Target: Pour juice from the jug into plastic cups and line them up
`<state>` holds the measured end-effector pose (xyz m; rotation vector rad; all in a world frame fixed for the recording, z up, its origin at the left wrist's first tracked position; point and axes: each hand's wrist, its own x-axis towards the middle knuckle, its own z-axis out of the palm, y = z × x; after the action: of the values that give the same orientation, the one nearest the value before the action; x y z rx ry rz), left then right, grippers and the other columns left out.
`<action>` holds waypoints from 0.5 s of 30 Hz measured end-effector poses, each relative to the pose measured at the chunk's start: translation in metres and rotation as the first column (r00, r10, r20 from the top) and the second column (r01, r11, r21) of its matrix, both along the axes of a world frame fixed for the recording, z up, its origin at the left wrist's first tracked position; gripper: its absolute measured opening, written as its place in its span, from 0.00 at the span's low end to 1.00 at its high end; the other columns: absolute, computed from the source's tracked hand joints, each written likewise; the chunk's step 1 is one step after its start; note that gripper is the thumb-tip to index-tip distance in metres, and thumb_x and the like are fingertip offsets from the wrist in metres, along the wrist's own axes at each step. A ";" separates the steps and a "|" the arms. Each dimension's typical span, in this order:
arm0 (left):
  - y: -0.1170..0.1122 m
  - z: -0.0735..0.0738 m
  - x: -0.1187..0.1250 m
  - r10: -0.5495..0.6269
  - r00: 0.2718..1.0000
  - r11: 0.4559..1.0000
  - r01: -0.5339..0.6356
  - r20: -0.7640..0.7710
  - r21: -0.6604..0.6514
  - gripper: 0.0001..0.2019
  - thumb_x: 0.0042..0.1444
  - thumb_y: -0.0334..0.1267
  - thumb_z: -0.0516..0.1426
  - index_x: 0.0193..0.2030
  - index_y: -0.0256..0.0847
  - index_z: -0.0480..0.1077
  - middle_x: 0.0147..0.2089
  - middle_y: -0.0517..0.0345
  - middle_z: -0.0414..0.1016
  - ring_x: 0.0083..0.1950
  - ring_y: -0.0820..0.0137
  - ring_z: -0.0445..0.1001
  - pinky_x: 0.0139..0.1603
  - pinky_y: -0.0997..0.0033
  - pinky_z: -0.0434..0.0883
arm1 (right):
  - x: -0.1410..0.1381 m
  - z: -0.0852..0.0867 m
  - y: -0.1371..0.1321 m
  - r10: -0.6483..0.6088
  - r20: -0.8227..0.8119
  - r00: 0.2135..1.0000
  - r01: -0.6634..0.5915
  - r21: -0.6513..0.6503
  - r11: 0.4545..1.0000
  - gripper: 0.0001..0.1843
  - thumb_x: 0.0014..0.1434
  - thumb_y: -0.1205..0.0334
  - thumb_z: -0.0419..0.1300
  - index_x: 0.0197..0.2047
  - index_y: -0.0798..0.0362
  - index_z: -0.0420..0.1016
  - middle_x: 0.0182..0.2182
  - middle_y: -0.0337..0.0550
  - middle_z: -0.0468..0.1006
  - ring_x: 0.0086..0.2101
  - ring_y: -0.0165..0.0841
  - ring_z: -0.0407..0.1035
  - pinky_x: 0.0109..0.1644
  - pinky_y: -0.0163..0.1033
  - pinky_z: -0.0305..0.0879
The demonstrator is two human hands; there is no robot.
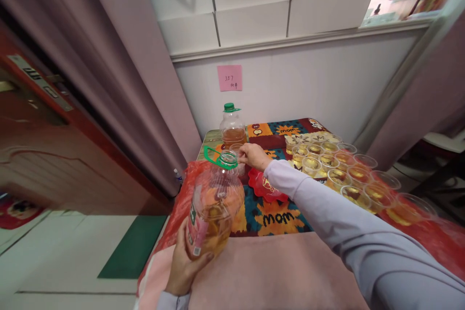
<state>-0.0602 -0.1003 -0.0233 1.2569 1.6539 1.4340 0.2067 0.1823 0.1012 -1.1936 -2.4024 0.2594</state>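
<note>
A large clear plastic bottle (218, 203) of yellowish liquid, uncapped with a green handle ring at its neck, is gripped low on its left side by my left hand (187, 256). Beyond its neck, my right hand (255, 156) is closed, its fingertips pinching the rim of a clear plastic cup (236, 147). The bottle partly hides that cup and what lies beneath it. Many clear cups (329, 161) holding yellow liquid stand in rows at the right.
A second bottle (234, 135) with a green cap (229, 106) stands near the wall. A red scalloped dish (263, 189) lies on the patterned tablecloth (279, 218), under my right forearm. A pink note (229, 78) is on the wall; a wooden door (72, 155) is at left.
</note>
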 end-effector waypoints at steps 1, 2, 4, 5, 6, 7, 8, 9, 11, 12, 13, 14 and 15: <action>0.000 0.000 0.000 -0.008 1.000 1.000 0.008 0.005 -0.004 0.60 0.32 0.57 0.81 0.73 0.46 0.64 0.71 0.38 0.77 0.74 0.34 0.75 0.75 0.32 0.70 | 0.001 0.002 0.000 0.000 -0.032 0.999 0.001 0.013 1.000 0.04 0.63 0.64 0.76 0.41 0.51 0.88 0.40 0.46 0.88 0.41 0.37 0.81 0.47 0.37 0.72; 0.000 0.000 -0.001 -0.028 0.999 1.000 0.029 0.015 -0.013 0.60 0.33 0.56 0.81 0.74 0.46 0.63 0.72 0.38 0.76 0.75 0.35 0.73 0.76 0.33 0.69 | 0.002 0.006 0.000 -0.001 -0.065 0.998 0.003 0.029 1.000 0.03 0.64 0.64 0.75 0.41 0.51 0.87 0.40 0.45 0.88 0.40 0.37 0.80 0.47 0.38 0.72; 0.000 -0.001 -0.002 -0.063 0.997 0.998 0.064 0.033 -0.029 0.60 0.36 0.54 0.81 0.74 0.46 0.62 0.74 0.37 0.74 0.77 0.36 0.71 0.78 0.33 0.67 | 0.010 0.017 -0.002 -0.006 -0.131 0.991 0.015 0.068 0.998 0.02 0.68 0.65 0.71 0.41 0.52 0.87 0.40 0.45 0.87 0.41 0.36 0.80 0.49 0.38 0.71; 0.000 -0.002 -0.002 -0.064 0.997 0.997 0.066 0.040 -0.032 0.59 0.36 0.54 0.81 0.75 0.46 0.62 0.74 0.37 0.74 0.76 0.35 0.71 0.78 0.33 0.67 | 0.016 0.023 -0.004 -0.012 -0.161 0.987 0.026 0.089 0.996 0.05 0.71 0.66 0.68 0.42 0.51 0.86 0.41 0.46 0.87 0.42 0.36 0.79 0.51 0.39 0.71; 0.000 -0.004 -0.002 -0.056 0.997 0.998 0.058 0.051 -0.033 0.59 0.36 0.54 0.81 0.75 0.46 0.62 0.74 0.37 0.74 0.76 0.34 0.72 0.77 0.33 0.67 | 0.025 0.029 -0.007 -0.017 -0.193 0.981 0.039 0.113 0.993 0.07 0.73 0.65 0.65 0.43 0.51 0.86 0.42 0.46 0.87 0.44 0.37 0.79 0.52 0.39 0.71; 0.000 -0.005 -0.002 -0.043 0.997 0.999 0.045 0.062 -0.030 0.60 0.35 0.54 0.81 0.74 0.46 0.62 0.74 0.37 0.74 0.76 0.34 0.72 0.77 0.32 0.67 | 0.036 0.033 -0.011 -0.020 -0.223 0.975 0.052 0.140 0.989 0.08 0.74 0.65 0.63 0.45 0.51 0.86 0.44 0.47 0.86 0.45 0.37 0.79 0.53 0.40 0.70; 0.001 -0.006 -0.002 -0.028 0.997 0.999 0.030 0.071 -0.025 0.61 0.33 0.54 0.81 0.74 0.47 0.62 0.74 0.37 0.74 0.76 0.33 0.71 0.77 0.32 0.67 | 0.049 0.035 -0.016 -0.021 -0.246 0.969 0.063 0.165 0.984 0.08 0.75 0.64 0.63 0.46 0.51 0.85 0.46 0.48 0.86 0.46 0.38 0.79 0.54 0.40 0.69; 0.002 -0.006 -0.001 -0.017 0.997 1.000 0.019 0.078 -0.020 0.61 0.32 0.55 0.81 0.74 0.47 0.63 0.74 0.37 0.74 0.76 0.32 0.71 0.77 0.32 0.67 | 0.062 0.034 -0.023 -0.018 -0.262 0.965 0.070 0.191 0.979 0.08 0.75 0.62 0.63 0.46 0.51 0.85 0.46 0.48 0.86 0.46 0.38 0.79 0.53 0.40 0.69; 0.003 -0.006 0.001 -0.014 0.997 1.000 0.015 0.075 -0.014 0.61 0.31 0.55 0.81 0.74 0.47 0.63 0.74 0.37 0.75 0.76 0.32 0.72 0.78 0.31 0.66 | 0.089 0.021 -0.037 -0.041 -0.215 0.976 0.085 0.198 0.977 0.09 0.75 0.59 0.64 0.45 0.50 0.85 0.45 0.47 0.86 0.45 0.39 0.79 0.49 0.40 0.68; 0.003 -0.005 0.001 -0.019 0.998 1.000 0.019 0.063 -0.012 0.61 0.32 0.55 0.81 0.74 0.47 0.63 0.73 0.37 0.75 0.75 0.33 0.72 0.78 0.30 0.66 | 0.100 0.010 -0.045 -0.072 -0.154 0.986 0.098 0.173 0.980 0.08 0.75 0.58 0.64 0.44 0.49 0.85 0.45 0.47 0.86 0.43 0.39 0.79 0.47 0.40 0.67; 0.004 -0.003 0.002 -0.023 0.999 1.000 0.024 0.048 -0.010 0.60 0.33 0.55 0.81 0.74 0.47 0.63 0.73 0.38 0.75 0.75 0.34 0.73 0.77 0.29 0.66 | 0.109 -0.003 -0.052 -0.105 -0.086 0.991 0.116 0.136 0.984 0.08 0.74 0.57 0.65 0.44 0.49 0.85 0.45 0.48 0.86 0.42 0.39 0.79 0.45 0.40 0.67; 0.004 -0.002 0.003 -0.026 0.999 1.000 0.026 0.033 -0.006 0.59 0.34 0.56 0.81 0.73 0.48 0.64 0.72 0.40 0.76 0.74 0.35 0.74 0.77 0.27 0.66 | 0.116 -0.017 -0.059 -0.133 -0.031 0.991 0.135 0.101 0.986 0.08 0.74 0.58 0.65 0.44 0.49 0.86 0.45 0.48 0.86 0.41 0.39 0.79 0.44 0.40 0.67; 0.004 0.000 0.004 -0.018 1.000 1.000 0.018 0.014 0.006 0.57 0.34 0.56 0.80 0.73 0.49 0.65 0.71 0.42 0.78 0.73 0.35 0.75 0.76 0.26 0.67 | 0.120 -0.031 -0.065 -0.143 -0.002 0.990 0.143 0.077 0.987 0.07 0.73 0.59 0.66 0.42 0.49 0.86 0.44 0.48 0.86 0.40 0.39 0.79 0.43 0.40 0.67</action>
<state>-0.0561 -0.0960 -0.0233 1.2590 1.6266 1.4345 0.3268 0.1170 0.0701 -1.3243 -2.2941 0.1188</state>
